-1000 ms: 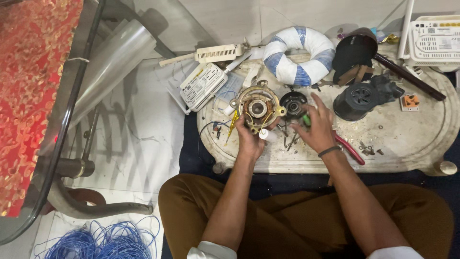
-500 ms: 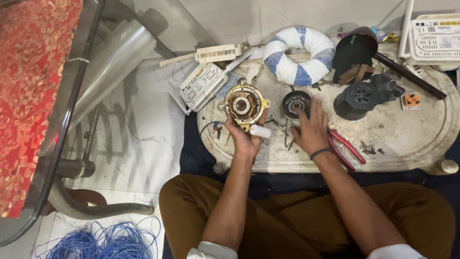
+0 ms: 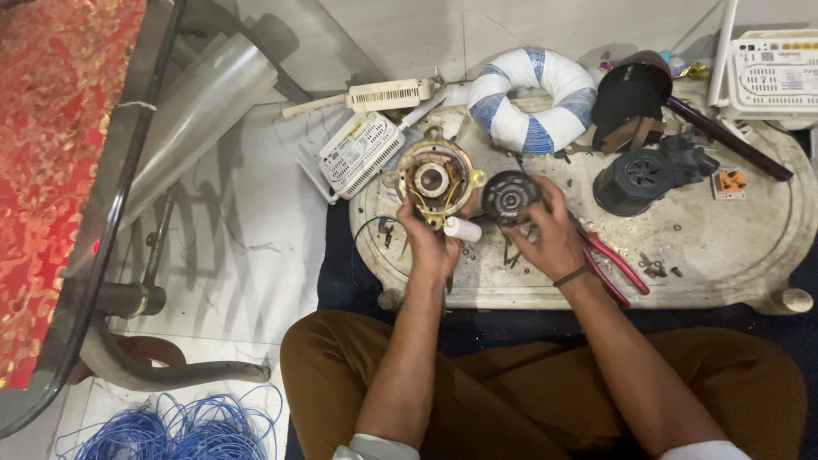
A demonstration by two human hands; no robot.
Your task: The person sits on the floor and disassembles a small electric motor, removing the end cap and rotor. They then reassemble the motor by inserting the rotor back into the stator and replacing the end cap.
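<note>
The person is sitting cross-legged at a low oval work table (image 3: 724,255), and the left hand (image 3: 430,243) is gripping a round motor stator (image 3: 433,179) from below, tilting its open face up toward the eyes so the copper windings and centre bore are showing; a small white cylinder (image 3: 463,228), probably a capacitor, is hanging off it just beside the thumb. The right hand (image 3: 545,234) is clasping a dark round end cover (image 3: 509,198) just to the right of the stator, fingers curled round its rim, keeping the two parts side by side and touching, as if for comparing. Red-handled pliers (image 3: 618,264) are lying on the table near the right wrist, within easy reach. Farther off, a blue-and-white ring (image 3: 532,98) and a black housing (image 3: 635,183) are resting, set well apart from the work. A coil of blue wire (image 3: 170,426) is lying on the floor, near left.
</note>
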